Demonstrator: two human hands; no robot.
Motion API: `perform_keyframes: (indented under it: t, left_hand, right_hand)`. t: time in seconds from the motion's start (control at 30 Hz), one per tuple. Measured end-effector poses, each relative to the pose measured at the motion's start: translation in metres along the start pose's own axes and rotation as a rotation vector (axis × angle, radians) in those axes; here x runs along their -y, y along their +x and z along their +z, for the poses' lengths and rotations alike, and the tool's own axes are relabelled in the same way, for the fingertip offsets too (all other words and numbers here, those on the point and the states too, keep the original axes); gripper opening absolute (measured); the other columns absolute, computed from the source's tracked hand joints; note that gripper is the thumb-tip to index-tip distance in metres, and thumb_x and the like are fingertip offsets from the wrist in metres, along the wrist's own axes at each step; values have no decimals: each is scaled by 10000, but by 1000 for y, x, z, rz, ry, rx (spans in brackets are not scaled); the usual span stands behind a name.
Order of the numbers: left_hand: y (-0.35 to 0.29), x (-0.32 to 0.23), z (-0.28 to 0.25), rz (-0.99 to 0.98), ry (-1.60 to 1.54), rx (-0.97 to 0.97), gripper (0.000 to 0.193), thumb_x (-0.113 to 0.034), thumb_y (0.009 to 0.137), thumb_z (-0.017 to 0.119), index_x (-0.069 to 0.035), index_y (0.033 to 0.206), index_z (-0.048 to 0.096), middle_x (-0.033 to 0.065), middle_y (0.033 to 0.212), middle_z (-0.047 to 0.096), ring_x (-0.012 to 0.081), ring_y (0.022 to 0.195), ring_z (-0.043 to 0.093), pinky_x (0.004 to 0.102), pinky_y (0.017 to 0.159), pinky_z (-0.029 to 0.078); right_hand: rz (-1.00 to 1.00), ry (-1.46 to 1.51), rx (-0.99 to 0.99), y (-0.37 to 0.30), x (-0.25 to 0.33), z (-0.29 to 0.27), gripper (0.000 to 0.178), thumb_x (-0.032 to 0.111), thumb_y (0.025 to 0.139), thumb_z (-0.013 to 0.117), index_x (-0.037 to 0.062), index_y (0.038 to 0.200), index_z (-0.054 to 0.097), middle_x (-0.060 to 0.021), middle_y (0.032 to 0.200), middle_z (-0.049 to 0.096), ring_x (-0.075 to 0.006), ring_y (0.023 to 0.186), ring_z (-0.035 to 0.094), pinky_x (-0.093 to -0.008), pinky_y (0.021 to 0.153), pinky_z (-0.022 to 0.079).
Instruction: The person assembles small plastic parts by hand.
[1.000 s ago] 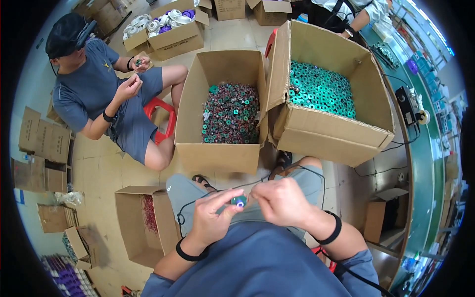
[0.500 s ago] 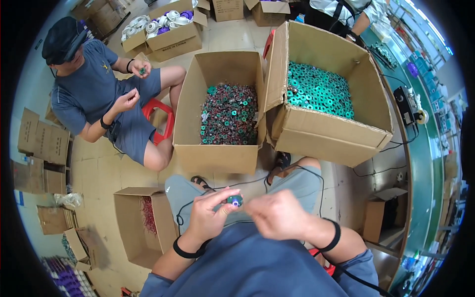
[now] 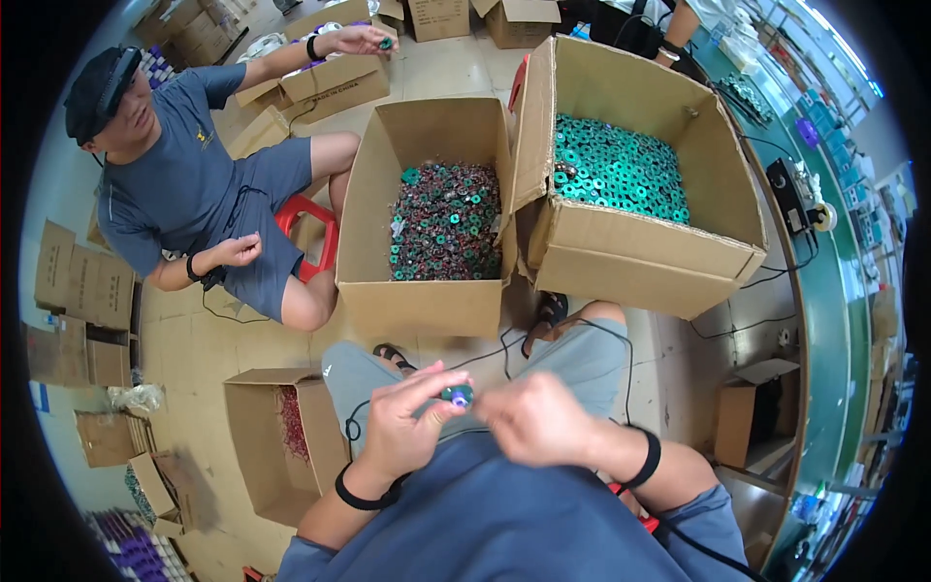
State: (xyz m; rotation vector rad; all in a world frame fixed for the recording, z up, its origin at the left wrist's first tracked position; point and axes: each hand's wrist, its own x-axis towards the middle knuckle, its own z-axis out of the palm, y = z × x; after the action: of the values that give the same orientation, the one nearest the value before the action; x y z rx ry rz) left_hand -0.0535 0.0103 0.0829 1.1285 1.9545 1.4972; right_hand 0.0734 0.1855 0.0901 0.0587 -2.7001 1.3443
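Observation:
My left hand (image 3: 404,423) pinches a small round green part with a bluish-purple centre (image 3: 458,396) between thumb and fingers, above my lap. Close beside that part, on its right, is my right hand (image 3: 538,419). Its fingers are curled and smeared by motion, so what they hold, if anything, cannot be made out. Beyond my knees stands an open cardboard box (image 3: 417,310) of mixed dark red and green small parts. A larger cardboard box (image 3: 640,257), to its right, contains many green ring-shaped pieces.
A co-worker (image 3: 194,165) sits at the left on a red stool (image 3: 328,238), one arm stretched out with a small green part. A smaller box (image 3: 262,427) with thin red pieces stands by my left leg. Black cables (image 3: 630,373) cross my legs. A green workbench (image 3: 824,339) runs along the right.
The co-worker has stretched one arm up and away toward the far boxes, and the other hand has lowered. My left hand keeps the green part; my right hand stays beside it, still blurred.

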Motion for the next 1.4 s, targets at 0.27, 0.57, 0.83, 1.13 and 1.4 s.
perform_keyframes:
  t: [0.27,0.57,0.83,1.13,1.4]
  left_hand:
    - [-1,4,1,-37,-6,-21,267,-92,871,741,-16,1127,723,114,968,775,274,940,757,448,1063,500]
    - [4,10,5,-29,25,-95,275,-72,879,734,-21,1150,720,109,968,777,250,931,758,466,1058,497]
    - [4,14,1,-3,97,-59,298,-73,866,747,-22,1158,717,113,976,774,260,923,758,477,1045,508]
    - [2,24,1,-69,12,-125,290,-55,876,741,-20,1162,717,112,976,776,245,912,757,412,1014,524]
    - [16,18,3,-145,26,-251,286,-46,884,729,0,1165,703,159,1025,758,225,845,747,313,743,572]
  right_hand:
    - [29,121,-141,10,10,-25,39,34,803,603,50,775,625,-174,674,618,-381,637,639,-453,577,521]
    - [36,61,-13,12,-9,-8,65,49,848,603,34,794,636,-190,673,610,-382,634,641,-455,570,504]
    - [60,128,-124,21,-21,-3,68,75,850,634,45,801,669,-195,687,632,-402,625,635,-475,580,520]
    - [73,91,-24,17,1,6,64,84,858,635,52,819,674,-178,694,640,-398,664,644,-483,606,523]
    - [14,112,-117,40,3,4,62,56,863,623,45,844,681,-175,711,652,-382,669,656,-458,604,533]
